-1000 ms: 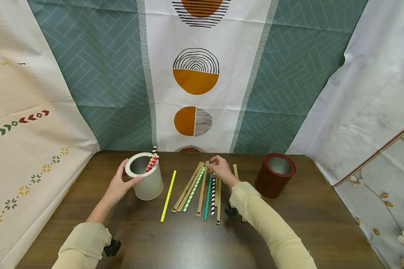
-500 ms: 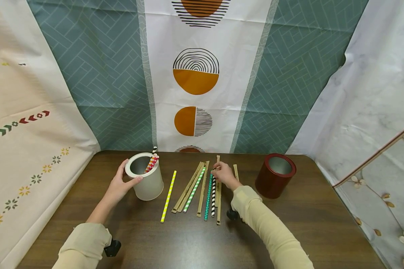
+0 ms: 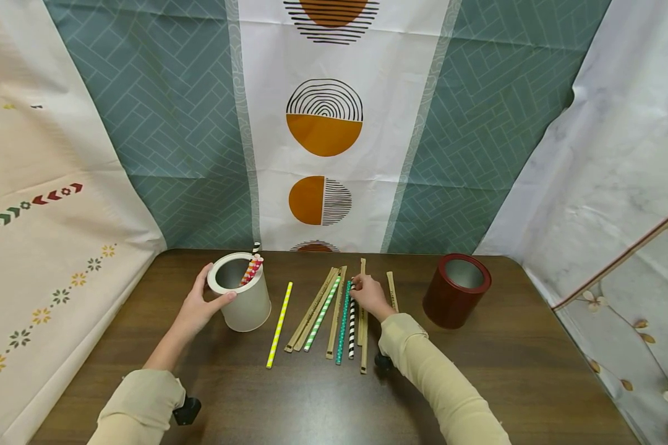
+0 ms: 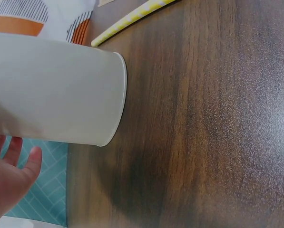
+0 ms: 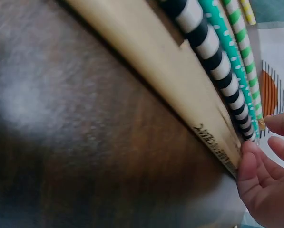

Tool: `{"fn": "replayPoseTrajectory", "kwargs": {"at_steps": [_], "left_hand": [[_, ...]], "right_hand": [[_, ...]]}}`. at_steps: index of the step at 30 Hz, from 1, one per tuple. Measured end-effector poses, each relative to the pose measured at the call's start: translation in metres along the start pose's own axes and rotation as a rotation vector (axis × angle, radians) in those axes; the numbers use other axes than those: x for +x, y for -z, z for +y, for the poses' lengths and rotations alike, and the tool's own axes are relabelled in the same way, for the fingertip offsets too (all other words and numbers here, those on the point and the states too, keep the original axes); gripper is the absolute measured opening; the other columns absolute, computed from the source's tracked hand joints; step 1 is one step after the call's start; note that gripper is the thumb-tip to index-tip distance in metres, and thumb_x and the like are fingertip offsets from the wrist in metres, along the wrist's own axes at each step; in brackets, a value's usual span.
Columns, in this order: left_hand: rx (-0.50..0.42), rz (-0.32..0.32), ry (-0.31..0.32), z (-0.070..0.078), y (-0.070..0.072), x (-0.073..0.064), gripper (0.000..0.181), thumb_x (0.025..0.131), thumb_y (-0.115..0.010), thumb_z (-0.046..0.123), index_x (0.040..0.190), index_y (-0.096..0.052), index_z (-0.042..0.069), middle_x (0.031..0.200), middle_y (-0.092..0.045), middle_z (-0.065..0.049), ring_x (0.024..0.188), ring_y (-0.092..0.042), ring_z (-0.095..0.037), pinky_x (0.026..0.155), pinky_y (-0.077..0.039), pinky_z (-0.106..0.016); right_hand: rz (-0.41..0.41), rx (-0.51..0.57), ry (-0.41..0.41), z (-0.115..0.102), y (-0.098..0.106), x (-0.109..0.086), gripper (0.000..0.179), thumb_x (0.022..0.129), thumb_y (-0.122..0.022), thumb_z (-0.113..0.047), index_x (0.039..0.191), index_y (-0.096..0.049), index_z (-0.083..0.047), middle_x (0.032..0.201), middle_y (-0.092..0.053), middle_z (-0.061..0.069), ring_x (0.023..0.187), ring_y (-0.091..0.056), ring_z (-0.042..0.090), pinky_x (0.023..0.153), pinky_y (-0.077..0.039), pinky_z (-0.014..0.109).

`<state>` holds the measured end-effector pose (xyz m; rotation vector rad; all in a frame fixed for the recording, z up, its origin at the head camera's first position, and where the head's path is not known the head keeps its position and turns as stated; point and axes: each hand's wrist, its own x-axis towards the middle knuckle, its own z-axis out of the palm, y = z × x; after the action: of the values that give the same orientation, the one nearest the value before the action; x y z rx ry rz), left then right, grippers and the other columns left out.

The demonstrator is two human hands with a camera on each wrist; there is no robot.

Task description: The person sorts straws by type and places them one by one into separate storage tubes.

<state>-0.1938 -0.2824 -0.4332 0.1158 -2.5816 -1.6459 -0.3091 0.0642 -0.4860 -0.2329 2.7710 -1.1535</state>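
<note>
My left hand (image 3: 196,309) holds the white canister (image 3: 248,312) from its left, thumb at the rim. In the left wrist view, fingers touch the side of the canister (image 4: 51,90). Several patterned paper straws (image 3: 252,271) lean inside it. My right hand (image 3: 370,295) pinches the far end of a black-and-white striped straw (image 3: 352,327) lying on the table; that end is partly hidden. In the right wrist view, the thumb meets the end of this striped straw (image 5: 222,71). A teal dotted straw (image 3: 342,327) lies to its left, wrapped straws (image 3: 363,346) to its right.
A yellow straw (image 3: 279,326) lies beside the white canister. A green-striped straw (image 3: 321,315) and more wrapped straws (image 3: 312,309) lie mid-table. Another wrapped straw (image 3: 392,290) is right of my right hand. A dark red canister (image 3: 449,303) stands at the right.
My right hand has drawn slightly nearer and to the right, toward the striped straw's end. The wrapped straws beside it have shifted right, away from it. The left hand stays put.
</note>
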Motion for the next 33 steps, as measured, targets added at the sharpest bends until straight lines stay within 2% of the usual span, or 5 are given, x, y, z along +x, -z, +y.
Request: {"fn": "replayPoseTrajectory", "kwargs": {"at_steps": [7, 16, 21, 28, 33], "left_hand": [[0.001, 0.004, -0.009, -0.002, -0.001, 0.0, 0.089, 0.081, -0.063, 0.028, 0.143, -0.001, 0.016, 0.143, -0.02, -0.017, 0.126, -0.023, -0.033, 0.097, -0.023, -0.054], [-0.001, 0.013, -0.013, 0.0, -0.001, 0.0, 0.089, 0.081, -0.063, 0.028, 0.143, -0.002, 0.014, 0.144, -0.017, -0.016, 0.126, -0.023, -0.033, 0.098, -0.022, -0.054], [-0.01, 0.011, -0.016, 0.001, -0.001, 0.0, 0.089, 0.081, -0.063, 0.027, 0.143, -0.002, 0.012, 0.145, -0.016, -0.016, 0.127, -0.022, -0.033, 0.099, -0.02, -0.055], [-0.012, 0.006, -0.014, 0.002, 0.0, -0.001, 0.089, 0.081, -0.063, 0.027, 0.143, -0.001, 0.013, 0.145, -0.016, -0.016, 0.128, -0.021, -0.034, 0.099, -0.02, -0.056], [-0.003, 0.007, -0.012, 0.001, 0.0, -0.001, 0.089, 0.081, -0.063, 0.028, 0.143, -0.001, 0.013, 0.145, -0.017, -0.017, 0.127, -0.021, -0.033, 0.099, -0.02, -0.056]], "right_hand": [[0.012, -0.136, 0.027, 0.004, -0.006, 0.001, 0.03, 0.081, -0.062, -0.017, 0.109, -0.055, -0.007, 0.09, -0.056, 0.007, 0.072, -0.051, 0.019, 0.061, -0.042, 0.032], [-0.031, -0.209, -0.018, 0.004, -0.005, 0.001, 0.04, 0.08, -0.065, -0.023, 0.115, -0.053, -0.01, 0.092, -0.06, 0.006, 0.068, -0.054, 0.016, 0.055, -0.041, 0.03], [-0.061, -0.195, -0.052, 0.004, -0.002, 0.0, 0.041, 0.078, -0.067, -0.024, 0.113, -0.052, -0.008, 0.1, -0.059, 0.009, 0.069, -0.053, 0.019, 0.056, -0.041, 0.031], [-0.091, -0.121, -0.084, 0.004, 0.001, 0.0, 0.042, 0.079, -0.064, -0.019, 0.117, -0.052, -0.005, 0.118, -0.053, 0.014, 0.091, -0.056, 0.026, 0.07, -0.046, 0.038], [-0.119, 0.046, -0.094, 0.001, 0.005, -0.002, 0.04, 0.08, -0.061, -0.011, 0.117, -0.052, -0.002, 0.104, -0.058, 0.015, 0.065, -0.054, 0.018, 0.056, -0.045, 0.03]]}}
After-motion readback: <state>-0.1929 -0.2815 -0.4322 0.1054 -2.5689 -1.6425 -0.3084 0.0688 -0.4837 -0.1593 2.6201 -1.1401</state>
